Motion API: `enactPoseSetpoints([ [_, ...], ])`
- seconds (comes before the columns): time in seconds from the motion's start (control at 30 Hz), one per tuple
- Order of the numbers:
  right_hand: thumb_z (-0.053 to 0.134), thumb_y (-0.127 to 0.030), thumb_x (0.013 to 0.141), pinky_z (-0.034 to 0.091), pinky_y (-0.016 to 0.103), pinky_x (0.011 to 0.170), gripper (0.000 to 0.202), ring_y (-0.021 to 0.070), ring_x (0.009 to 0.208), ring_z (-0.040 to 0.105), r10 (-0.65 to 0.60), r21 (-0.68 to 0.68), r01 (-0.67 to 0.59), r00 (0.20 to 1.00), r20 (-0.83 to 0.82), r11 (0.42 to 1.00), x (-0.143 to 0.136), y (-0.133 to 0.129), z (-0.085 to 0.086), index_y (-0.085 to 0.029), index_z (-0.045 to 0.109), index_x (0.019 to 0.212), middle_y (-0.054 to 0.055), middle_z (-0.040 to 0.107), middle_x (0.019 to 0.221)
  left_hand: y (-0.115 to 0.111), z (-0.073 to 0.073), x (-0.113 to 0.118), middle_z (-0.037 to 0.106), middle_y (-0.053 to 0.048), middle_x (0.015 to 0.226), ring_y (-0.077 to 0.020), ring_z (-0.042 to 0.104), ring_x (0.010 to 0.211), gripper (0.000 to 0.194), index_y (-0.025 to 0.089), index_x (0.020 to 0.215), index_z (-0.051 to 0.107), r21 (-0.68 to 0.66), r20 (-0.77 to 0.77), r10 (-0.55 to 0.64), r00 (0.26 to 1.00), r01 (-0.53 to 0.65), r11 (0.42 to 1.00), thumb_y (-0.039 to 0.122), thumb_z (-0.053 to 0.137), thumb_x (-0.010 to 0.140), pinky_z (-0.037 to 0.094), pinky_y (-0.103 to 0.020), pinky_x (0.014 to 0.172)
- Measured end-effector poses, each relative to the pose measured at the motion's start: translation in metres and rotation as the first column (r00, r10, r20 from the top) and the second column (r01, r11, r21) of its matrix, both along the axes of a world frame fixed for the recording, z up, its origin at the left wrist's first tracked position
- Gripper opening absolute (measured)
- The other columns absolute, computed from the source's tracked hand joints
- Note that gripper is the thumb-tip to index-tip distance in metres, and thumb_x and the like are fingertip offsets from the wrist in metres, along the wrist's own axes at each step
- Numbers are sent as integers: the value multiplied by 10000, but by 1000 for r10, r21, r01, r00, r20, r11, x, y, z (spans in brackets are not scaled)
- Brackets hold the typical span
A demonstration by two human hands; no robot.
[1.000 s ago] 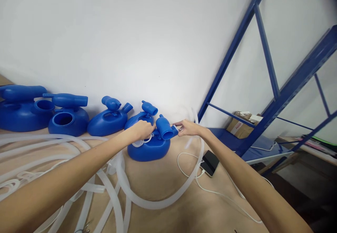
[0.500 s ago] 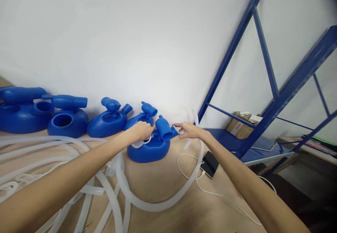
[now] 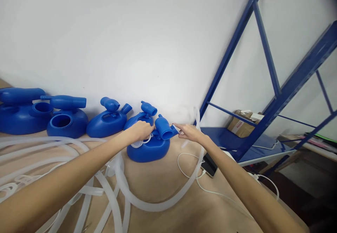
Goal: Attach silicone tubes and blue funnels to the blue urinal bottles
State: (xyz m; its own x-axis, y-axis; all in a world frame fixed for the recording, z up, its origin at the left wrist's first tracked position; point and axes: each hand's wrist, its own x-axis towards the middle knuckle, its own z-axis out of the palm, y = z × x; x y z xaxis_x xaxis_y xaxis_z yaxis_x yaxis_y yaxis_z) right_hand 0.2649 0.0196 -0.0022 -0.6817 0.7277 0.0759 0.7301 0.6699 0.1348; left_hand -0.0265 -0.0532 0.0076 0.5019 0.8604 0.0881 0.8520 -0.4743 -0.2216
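Note:
A blue plastic urinal bottle (image 3: 147,152) stands upright on the brown surface, with a blue funnel-like adapter (image 3: 163,127) resting on top of it. My left hand (image 3: 142,130) is closed by the handle's left end. A translucent white cap with a ring strap (image 3: 146,141) hangs at its fingers, which are partly hidden from me. On the other side, my right hand (image 3: 189,132) grips the bottle's angled neck (image 3: 174,130), with the index finger laid over the mouth and the thumb below.
More blue urinal bottles (image 3: 106,125) line the wall at left. Translucent hoses (image 3: 158,206) coil across the left and middle, with white cap straps (image 3: 23,179) among them. A phone (image 3: 210,164) on a white cable lies at right, beside a blue metal rack (image 3: 237,50) holding a cardboard box (image 3: 240,124).
My right index finger has straightened over the bottle's mouth, and the hand is slightly flatter. The left hand and the bottle stay in place. The view has shifted a little.

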Motion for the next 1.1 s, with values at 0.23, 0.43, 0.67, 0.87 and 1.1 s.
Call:
enactPoseSetpoints([
  [0.23, 580, -181, 925, 537, 342, 837, 663, 280, 1017, 744, 11, 106, -18, 998, 66, 994, 1, 2, -10, -145, 411, 1565, 170, 764, 1174, 1, 1, 0, 774, -217, 967, -376, 768, 905, 336, 114, 1208, 682, -4, -14, 0, 1000, 0, 1000, 113, 523, 913, 591, -423, 725],
  [0.43, 529, -196, 953, 547, 372, 870, 631, 309, 1100, 729, 5, 141, -20, 995, 104, 990, 3, 6, -13, -149, 402, 1569, 188, 689, 1353, 1, 1, 0, 774, -220, 986, -375, 768, 916, 337, 118, 1224, 680, -8, -18, 1, 1000, -1, 1000, 134, 522, 927, 601, -430, 733],
  [0.67, 490, -224, 979, 554, 354, 840, 616, 300, 1071, 743, -14, 190, -11, 991, 134, 982, 3, 2, -9, -152, 392, 1583, 161, 710, 1332, 1, 0, 0, 775, -219, 974, -379, 767, 922, 333, 118, 1220, 680, -8, -18, 5, 1000, -5, 1000, 130, 527, 925, 606, -436, 738],
  [0.87, 405, -169, 999, 584, 364, 816, 620, 302, 1100, 741, -14, 252, -31, 984, 176, 967, 4, -3, -12, -176, 339, 1615, 170, 633, 1445, 0, 1, 0, 776, -217, 978, -373, 767, 912, 335, 123, 1216, 680, -9, -17, 4, 1000, -4, 1000, 133, 515, 924, 603, -432, 739],
  [1.1, 420, -69, 949, 599, 403, 914, 664, 310, 1237, 685, 123, 203, -147, 984, 127, 968, 0, -4, -8, -230, 394, 1592, 151, 527, 1557, 0, 0, 0, 768, -239, 976, -390, 762, 897, 325, 106, 1194, 685, -4, 1, -6, 1000, 6, 1000, 130, 510, 921, 590, -442, 722],
])
